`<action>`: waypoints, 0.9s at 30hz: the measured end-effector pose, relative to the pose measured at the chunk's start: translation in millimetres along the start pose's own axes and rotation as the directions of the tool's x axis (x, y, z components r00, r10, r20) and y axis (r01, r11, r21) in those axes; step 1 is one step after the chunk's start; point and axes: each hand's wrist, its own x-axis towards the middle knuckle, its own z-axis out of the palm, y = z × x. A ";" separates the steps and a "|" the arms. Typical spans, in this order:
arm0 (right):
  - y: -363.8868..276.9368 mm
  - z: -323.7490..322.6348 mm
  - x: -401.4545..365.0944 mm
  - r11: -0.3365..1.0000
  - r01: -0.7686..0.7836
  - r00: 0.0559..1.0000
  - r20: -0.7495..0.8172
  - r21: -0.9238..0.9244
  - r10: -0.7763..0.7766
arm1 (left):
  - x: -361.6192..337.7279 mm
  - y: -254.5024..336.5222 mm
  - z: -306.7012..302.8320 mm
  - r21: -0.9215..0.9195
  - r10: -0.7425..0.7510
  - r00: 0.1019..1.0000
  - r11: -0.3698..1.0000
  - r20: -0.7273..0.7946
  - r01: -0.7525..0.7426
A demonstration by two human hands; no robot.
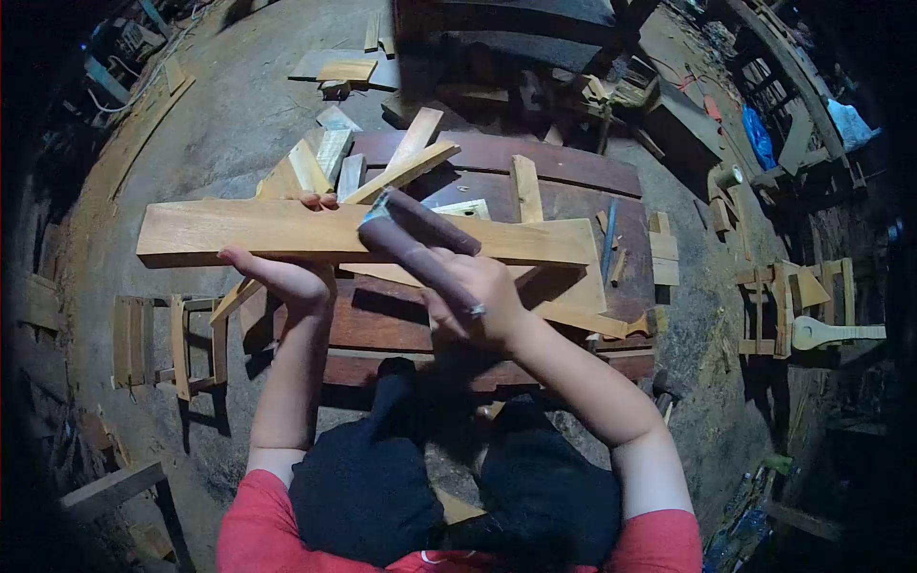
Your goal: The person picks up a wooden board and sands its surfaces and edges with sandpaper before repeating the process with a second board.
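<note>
A long, pale wooden board (220,229) lies crosswise in front of me, above the low table. My left hand (291,279) is closed around it from beneath, thumb along the near side and fingertips showing over the far edge. In my right hand (487,298) is a folded strip of brown sandpaper (406,250), its fold over the middle of the board and one flap standing toward me. The fingers of that hand are closed on the strip, partly hidden behind it.
Wood offcuts (413,143) lie on the dark red table (392,329), with a brush (650,322) at its right edge and a blue rod (608,239) nearby. Small wooden frames (181,344) stand left. A pale paddle-shaped piece (817,332) is at right.
</note>
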 end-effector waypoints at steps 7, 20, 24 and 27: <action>81.7 -39.5 -79.7 0.846 -0.532 0.829 -0.223 -0.037 0.512 | 1.2 0.9 4.7 0.009 0.000 0.999 1.000 0.054 0.000; 30.9 -17.8 -21.1 0.990 -0.132 0.978 0.167 0.039 0.124 | -9.1 5.0 11.4 -0.034 0.043 0.999 0.999 0.025 -0.043; 84.4 -44.4 -76.4 0.906 -0.346 0.916 -0.297 -0.245 0.270 | -5.1 3.0 4.8 -0.005 0.060 0.990 0.998 0.129 -0.060; 76.9 -45.0 -66.9 0.808 -0.537 0.830 -0.318 -0.241 0.458 | -6.9 5.1 8.1 -0.010 0.051 0.993 0.999 0.106 -0.050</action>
